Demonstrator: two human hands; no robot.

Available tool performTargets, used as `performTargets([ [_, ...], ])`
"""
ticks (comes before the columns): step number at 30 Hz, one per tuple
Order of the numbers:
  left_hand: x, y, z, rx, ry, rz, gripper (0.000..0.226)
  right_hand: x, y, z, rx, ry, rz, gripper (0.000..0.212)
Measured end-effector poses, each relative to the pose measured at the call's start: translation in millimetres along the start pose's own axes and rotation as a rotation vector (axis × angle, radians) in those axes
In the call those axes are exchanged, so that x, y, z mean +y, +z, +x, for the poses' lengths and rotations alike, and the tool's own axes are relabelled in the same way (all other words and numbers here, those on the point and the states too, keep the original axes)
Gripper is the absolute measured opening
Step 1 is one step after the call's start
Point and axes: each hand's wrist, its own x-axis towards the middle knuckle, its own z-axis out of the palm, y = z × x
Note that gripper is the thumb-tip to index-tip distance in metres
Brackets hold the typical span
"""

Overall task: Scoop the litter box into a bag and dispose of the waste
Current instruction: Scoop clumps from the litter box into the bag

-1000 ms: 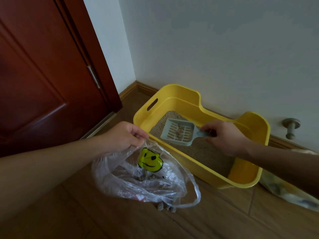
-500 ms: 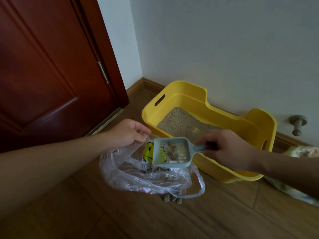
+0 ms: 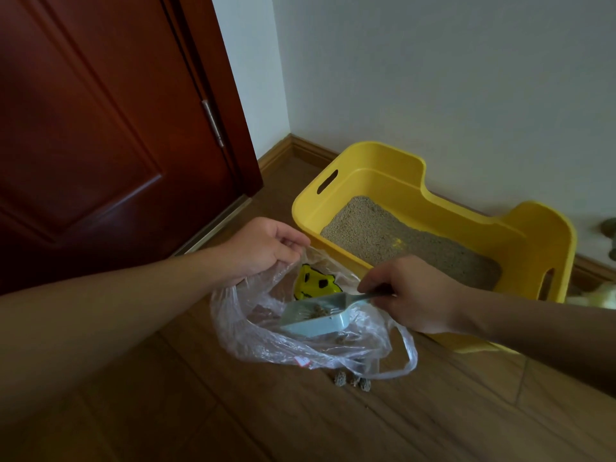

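Litter box (image 3: 376,181): yellow, on the floor (image 3: 233,411), far side against the wall (image 3: 433,78), just right of and beyond both hands.

Right hand (image 3: 413,291) fingers are curled around the handle of the pale blue scoop (image 3: 316,316), gripping it. The scoop is tilted, its open end pointing left and down inside the mouth of the bag (image 3: 266,341). Brownish clumps (image 3: 320,310) lie in the scoop pan.

Left hand (image 3: 263,248) fingers are curled and pinch the far-left rim of the bag, lifting that edge so the mouth gapes toward the scoop. The bag is clear thin plastic with a yellow face print (image 3: 315,283) on its far side. More dark clumps show inside under the scoop, number unclear. One loose handle loop (image 3: 408,355) trails on the floor at the near right.

Bag's far edge is touching or almost touching the box's near-left wall; cannot tell which. Three small clumps (image 3: 352,382) lie on the floor just outside the bag's near edge.

The box holds grey-beige litter (image 3: 383,235), a shallow layer well below the rim, with handle slots in both end walls.

Dark red door (image 3: 100,128) fills the far left, and a strip of floor lies between it and the bag. The near floor is open wood planks. Baseboard (image 3: 310,150) runs along the wall behind the box. Blurred pale items sit at the right edge, not identifiable.
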Motion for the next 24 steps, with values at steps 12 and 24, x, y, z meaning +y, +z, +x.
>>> performTargets([
  [12, -9, -8, 5, 0.011, -0.005, -0.037, 0.031, 3, 4, 15, -0.005, -0.018, -0.014, 0.029],
  [24, -7, -10, 5, 0.014, -0.026, -0.015, 0.031, 0, 5, 17, -0.023, 0.006, -0.01, 0.032],
])
